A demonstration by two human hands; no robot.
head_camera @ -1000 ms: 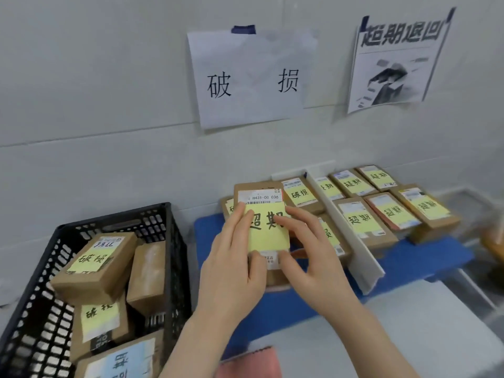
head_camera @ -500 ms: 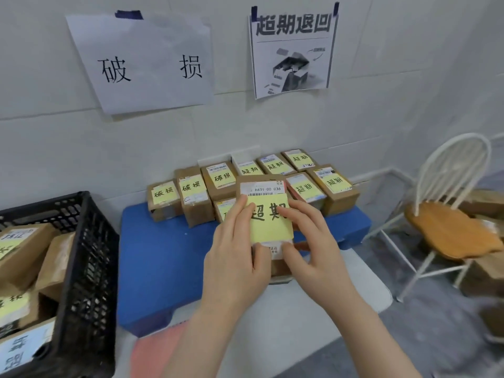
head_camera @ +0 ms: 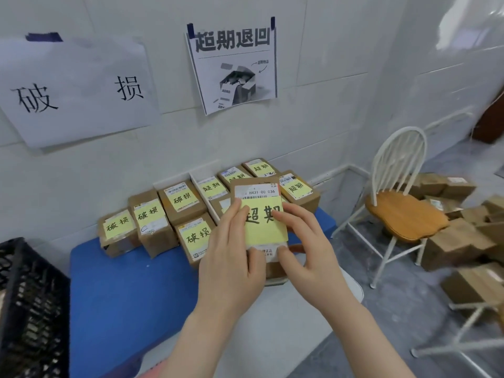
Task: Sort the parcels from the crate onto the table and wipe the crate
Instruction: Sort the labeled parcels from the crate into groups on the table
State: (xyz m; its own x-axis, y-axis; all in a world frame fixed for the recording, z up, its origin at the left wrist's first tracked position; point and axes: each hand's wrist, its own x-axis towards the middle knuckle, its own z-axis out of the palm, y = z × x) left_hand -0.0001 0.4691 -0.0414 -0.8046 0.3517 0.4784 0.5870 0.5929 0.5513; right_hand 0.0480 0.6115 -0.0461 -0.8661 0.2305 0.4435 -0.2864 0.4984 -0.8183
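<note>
I hold a brown parcel (head_camera: 259, 192) with a yellow note reading 超期 upright above the table's right half. My left hand (head_camera: 231, 257) grips its left side and my right hand (head_camera: 302, 246) its right side. Only a corner of the black crate (head_camera: 30, 304) shows at the far left. On the blue table (head_camera: 122, 290), several parcels marked 破损 (head_camera: 148, 214) sit left of a white divider (head_camera: 200, 184). Several parcels marked 超期 (head_camera: 296, 186) sit to the divider's right, partly hidden by the held parcel.
Two paper signs hang on the wall, 破损 (head_camera: 76, 91) on the left and 超期退回 (head_camera: 234, 64) on the right. A white chair with a wooden seat (head_camera: 403, 211) stands right of the table. Loose cartons (head_camera: 458, 241) pile on the floor behind it.
My view has swung right: the crate slid almost out of frame and the chair and floor cartons came in. The parcel stays held in both hands, now in front of the 超期 group.
</note>
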